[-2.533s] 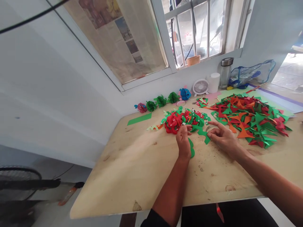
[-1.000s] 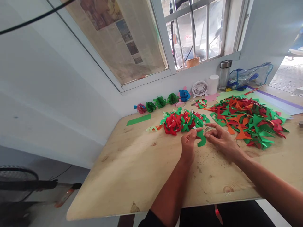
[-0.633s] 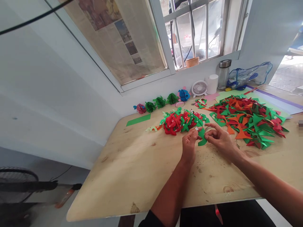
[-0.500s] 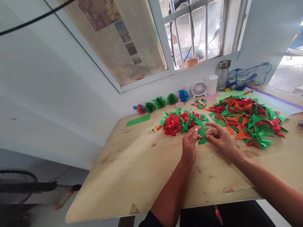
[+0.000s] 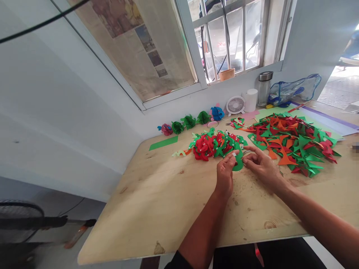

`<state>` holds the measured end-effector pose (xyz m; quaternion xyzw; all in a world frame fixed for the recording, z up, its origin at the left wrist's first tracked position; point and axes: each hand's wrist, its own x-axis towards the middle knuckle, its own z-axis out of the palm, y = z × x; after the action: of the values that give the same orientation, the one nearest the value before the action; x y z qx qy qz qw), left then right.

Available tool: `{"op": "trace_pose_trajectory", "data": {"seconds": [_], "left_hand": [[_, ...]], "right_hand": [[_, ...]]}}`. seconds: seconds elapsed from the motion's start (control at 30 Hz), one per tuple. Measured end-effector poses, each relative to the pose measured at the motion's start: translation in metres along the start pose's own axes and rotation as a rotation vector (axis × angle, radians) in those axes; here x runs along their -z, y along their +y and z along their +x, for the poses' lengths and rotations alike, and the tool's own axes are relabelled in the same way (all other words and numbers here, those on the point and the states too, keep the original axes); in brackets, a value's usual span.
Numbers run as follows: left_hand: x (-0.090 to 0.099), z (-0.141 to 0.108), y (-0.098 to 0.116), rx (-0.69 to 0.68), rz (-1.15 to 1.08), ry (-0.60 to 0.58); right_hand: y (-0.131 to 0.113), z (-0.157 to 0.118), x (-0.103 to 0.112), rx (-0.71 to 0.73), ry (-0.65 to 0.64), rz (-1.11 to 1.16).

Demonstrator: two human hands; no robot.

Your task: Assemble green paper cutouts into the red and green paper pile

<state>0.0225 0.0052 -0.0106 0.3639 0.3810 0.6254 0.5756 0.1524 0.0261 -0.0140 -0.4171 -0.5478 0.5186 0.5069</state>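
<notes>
Two hands meet over one green paper piece (image 5: 238,164): the left hand (image 5: 225,171) has thumb and forefinger closed on its left side, a small white patch (image 5: 234,154) showing at the fingertips, while the right hand (image 5: 259,164) has its thumb at the opposite edge, forefinger raised apart; whether it grips cannot be told. Compared with 2.5 seconds ago, the left hand sits closer to the right, and the green shape that hung below its wrist no longer shows there. Beneath lies a wooden table (image 5: 157,201), with red-and-green cutouts (image 5: 206,146) just behind and scraps (image 5: 294,144) rightward, below a barred window (image 5: 235,37).
</notes>
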Motion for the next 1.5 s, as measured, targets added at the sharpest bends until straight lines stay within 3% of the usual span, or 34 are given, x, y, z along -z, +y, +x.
{"op": "trace_pose_trajectory", "data": {"seconds": [0.17,0.33,0.9,1.2,1.5], "left_hand": [[0.005,0.003,0.003,-0.024,0.12,0.043],[0.004,0.003,0.006,-0.051,0.176,-0.018],[0.013,0.005,0.008,-0.081,0.337,-0.168],[0.012,0.004,0.015,-0.088,0.368,-0.241],[0.021,0.005,0.028,0.077,0.347,-0.353]], "right_hand": [[-0.005,-0.001,0.004,-0.021,0.072,-0.004],[-0.013,-0.003,0.004,-0.062,0.049,0.028],[-0.023,-0.004,0.006,-0.024,0.076,-0.187],[-0.029,-0.006,0.004,-0.028,0.087,-0.126],[-0.035,-0.007,0.004,-0.059,0.147,-0.153]]}}
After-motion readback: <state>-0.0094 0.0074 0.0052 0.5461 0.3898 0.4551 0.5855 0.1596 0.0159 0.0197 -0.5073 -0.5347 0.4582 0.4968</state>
